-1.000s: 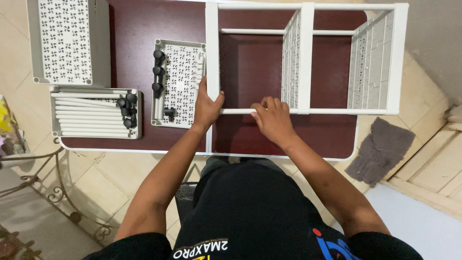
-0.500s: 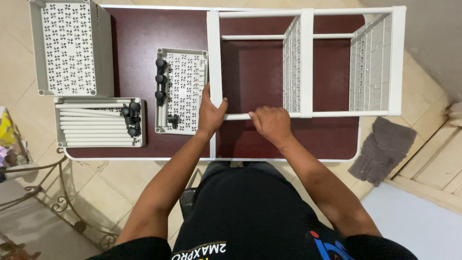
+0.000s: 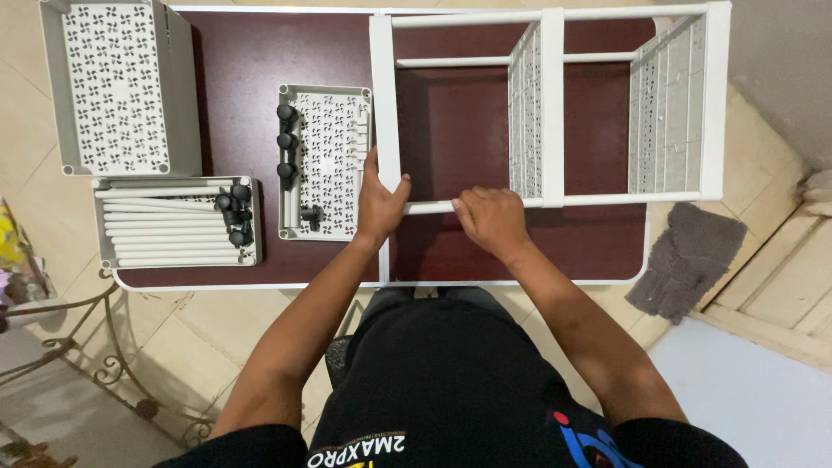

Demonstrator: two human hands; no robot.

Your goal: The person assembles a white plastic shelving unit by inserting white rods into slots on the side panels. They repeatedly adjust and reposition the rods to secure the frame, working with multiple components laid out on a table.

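Note:
A white plastic shelf rack (image 3: 552,104) lies on its side on the dark red table (image 3: 243,78), with perforated shelf panels joined by white tubes. My left hand (image 3: 380,201) grips the rack's left end panel at its near corner. My right hand (image 3: 490,218) is closed over the near horizontal tube (image 3: 607,199), just right of that corner. Both hands sit close together at the rack's front left.
A perforated tray (image 3: 325,160) with black caster wheels lies left of the rack. Further left, a tray (image 3: 178,223) holds several white tubes and black caps, and a stacked shelf panel (image 3: 113,87) lies behind it. A grey rag (image 3: 689,260) lies on the floor at right.
The view has shifted slightly, so table and rack sit a little lower in the frame. Both hands stay on the rack's near left corner and tube.

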